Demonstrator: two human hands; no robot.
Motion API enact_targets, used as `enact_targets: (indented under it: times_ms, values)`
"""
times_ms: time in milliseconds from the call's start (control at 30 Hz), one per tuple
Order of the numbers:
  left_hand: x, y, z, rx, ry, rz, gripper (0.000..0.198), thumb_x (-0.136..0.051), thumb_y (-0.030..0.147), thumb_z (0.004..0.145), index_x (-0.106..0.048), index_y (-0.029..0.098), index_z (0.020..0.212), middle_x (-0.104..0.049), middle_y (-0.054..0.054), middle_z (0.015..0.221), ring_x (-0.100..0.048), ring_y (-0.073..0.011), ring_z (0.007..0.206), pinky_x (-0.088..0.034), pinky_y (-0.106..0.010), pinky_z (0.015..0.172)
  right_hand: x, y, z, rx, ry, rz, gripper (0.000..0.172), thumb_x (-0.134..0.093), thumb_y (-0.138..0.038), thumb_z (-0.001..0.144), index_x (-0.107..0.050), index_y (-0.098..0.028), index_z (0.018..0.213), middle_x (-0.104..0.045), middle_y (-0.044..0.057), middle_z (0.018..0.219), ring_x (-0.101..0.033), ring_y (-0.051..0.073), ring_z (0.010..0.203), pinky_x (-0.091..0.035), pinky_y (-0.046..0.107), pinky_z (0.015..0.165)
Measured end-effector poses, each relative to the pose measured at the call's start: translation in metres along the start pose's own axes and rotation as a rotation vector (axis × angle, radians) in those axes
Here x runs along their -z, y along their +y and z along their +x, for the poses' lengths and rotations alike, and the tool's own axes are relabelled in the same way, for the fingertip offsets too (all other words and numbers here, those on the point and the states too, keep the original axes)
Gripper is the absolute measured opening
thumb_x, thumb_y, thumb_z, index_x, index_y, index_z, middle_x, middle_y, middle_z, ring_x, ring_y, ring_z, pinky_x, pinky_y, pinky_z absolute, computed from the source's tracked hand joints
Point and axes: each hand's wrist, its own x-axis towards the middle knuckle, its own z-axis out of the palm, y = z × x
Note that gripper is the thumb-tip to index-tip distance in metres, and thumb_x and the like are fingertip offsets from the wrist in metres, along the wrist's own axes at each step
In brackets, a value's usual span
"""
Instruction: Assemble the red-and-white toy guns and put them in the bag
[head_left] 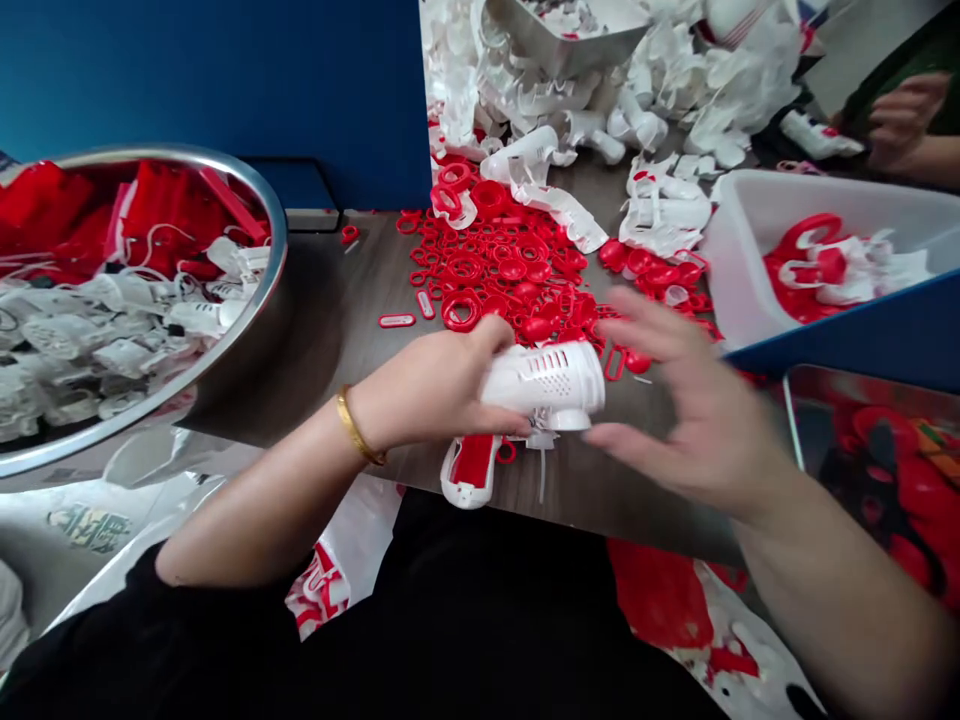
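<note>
My left hand (427,385), with a gold bangle on its wrist, is closed around a white gun-shaped plastic toy (559,380). The toy has slots and small holes in its barrel and a round white knob below. Its handle, with a red panel, hangs down toward the table edge. My right hand (690,400) is at the toy's front end, fingers spread and slightly blurred, holding nothing. Behind both hands lies a heap of red plastic rings and caps (517,265). A red ring (506,452) lies beside the toy's handle.
A large steel basin (279,220) of red and white parts stands left. At the right are a translucent bin (731,250) and a tray (795,400) with red and dark items. White shells (664,210) and a metal pan (555,50) lie behind; another person's hand (907,115) shows top right.
</note>
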Motion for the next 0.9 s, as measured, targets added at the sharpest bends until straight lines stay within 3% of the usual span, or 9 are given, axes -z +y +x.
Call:
enact_targets:
  times_ms: [100,167,300,467,700,900]
  values:
    - [-0.014,0.009,-0.003,0.007,-0.144,0.211,0.055,-0.073,0.055,0.072,-0.055,0.013,0.103,-0.070,-0.010,0.086,-0.068,-0.0277,0.078,-0.049,-0.031,0.065,-0.018,0.022,0.008,0.046,-0.311,0.044,0.049,-0.062,-0.035,0.084,-0.055,-0.023,0.130,-0.060,0.008,0.132,-0.056,0.025,0.121,-0.046,0.047,0.103]
    - [-0.028,0.011,-0.005,0.022,-0.179,0.245,0.050,-0.069,0.054,0.076,-0.055,0.013,0.103,-0.070,-0.011,0.091,-0.068,-0.0277,0.083,-0.050,-0.031,0.067,-0.032,0.033,0.005,-0.015,-0.363,0.046,0.045,-0.060,-0.031,0.085,-0.057,-0.022,0.128,-0.062,0.008,0.128,-0.059,0.024,0.117,-0.048,0.046,0.101]
    - [-0.050,0.005,-0.013,-0.004,-0.105,0.234,0.053,-0.068,0.050,0.079,-0.051,0.012,0.113,-0.068,-0.012,0.101,-0.067,-0.0268,0.091,-0.051,-0.032,0.073,-0.045,0.044,-0.006,-0.020,-0.338,0.028,0.049,-0.063,-0.034,0.084,-0.056,-0.019,0.130,-0.059,0.011,0.132,-0.053,0.027,0.123,-0.044,0.050,0.104]
    - [-0.057,0.001,-0.017,-0.061,-0.014,0.228,0.057,-0.072,0.046,0.077,-0.050,0.011,0.116,-0.067,-0.013,0.104,-0.066,-0.0262,0.093,-0.051,-0.034,0.078,-0.043,0.040,-0.008,-0.022,-0.316,0.045,0.048,-0.064,-0.034,0.083,-0.055,-0.019,0.127,-0.060,0.011,0.129,-0.055,0.026,0.119,-0.045,0.048,0.103]
    - [-0.056,0.000,-0.013,-0.024,-0.070,0.252,0.065,-0.073,0.046,0.076,-0.047,0.011,0.124,-0.067,-0.014,0.107,-0.067,-0.0281,0.096,-0.051,-0.034,0.077,-0.049,0.038,-0.007,-0.053,-0.292,0.074,0.046,-0.065,-0.032,0.081,-0.056,-0.018,0.124,-0.061,0.011,0.125,-0.058,0.025,0.114,-0.048,0.044,0.098]
    - [-0.052,0.005,-0.011,0.032,-0.140,0.282,0.056,-0.071,0.046,0.077,-0.051,0.012,0.117,-0.068,-0.012,0.104,-0.067,-0.0274,0.093,-0.050,-0.032,0.073,-0.047,0.037,-0.005,-0.066,-0.303,0.072,0.045,-0.067,-0.032,0.079,-0.057,-0.020,0.121,-0.061,0.010,0.125,-0.057,0.026,0.116,-0.047,0.047,0.100]
